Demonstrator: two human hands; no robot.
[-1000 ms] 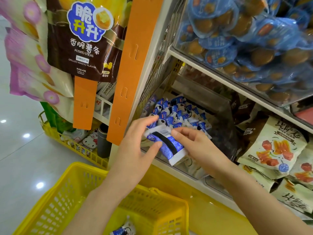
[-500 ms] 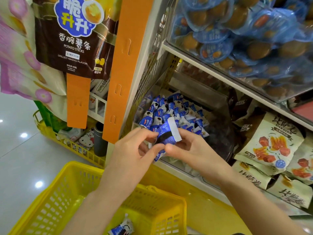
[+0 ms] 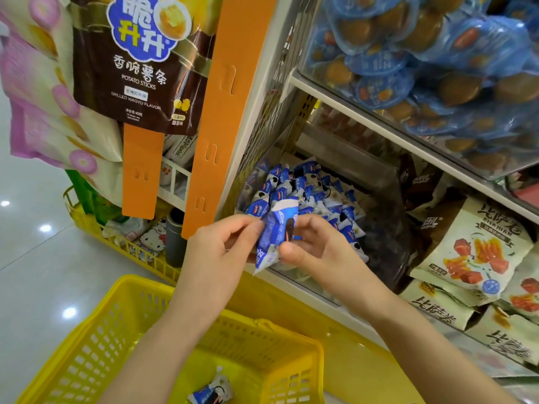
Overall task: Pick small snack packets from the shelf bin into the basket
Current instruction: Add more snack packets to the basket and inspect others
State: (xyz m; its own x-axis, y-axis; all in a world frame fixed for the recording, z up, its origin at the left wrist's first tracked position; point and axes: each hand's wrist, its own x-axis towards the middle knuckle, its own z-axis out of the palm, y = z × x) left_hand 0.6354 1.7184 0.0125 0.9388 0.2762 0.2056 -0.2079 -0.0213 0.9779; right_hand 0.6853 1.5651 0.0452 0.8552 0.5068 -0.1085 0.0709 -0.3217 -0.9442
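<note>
The left grip (image 3: 221, 252) and the right grip (image 3: 320, 255) both pinch one small blue-and-white snack packet (image 3: 275, 231). Fingertips and thumbs are closed on its opposite edges, holding it roughly upright in the air just in front of the shelf bin (image 3: 306, 280). The packet looks light, with a glossy, crinkly film that gives under the fingers and may slip. Its filling could well crush, so a gentle pinch on a flat sealed end seems the safest hold, rather than a squeeze across the middle. More packets (image 3: 318, 193) of the same kind are heaped in the bin behind it. The yellow basket (image 3: 291, 330) sits lower down, nearer the person, with another packet (image 3: 211, 393) lying on its floor.
</note>
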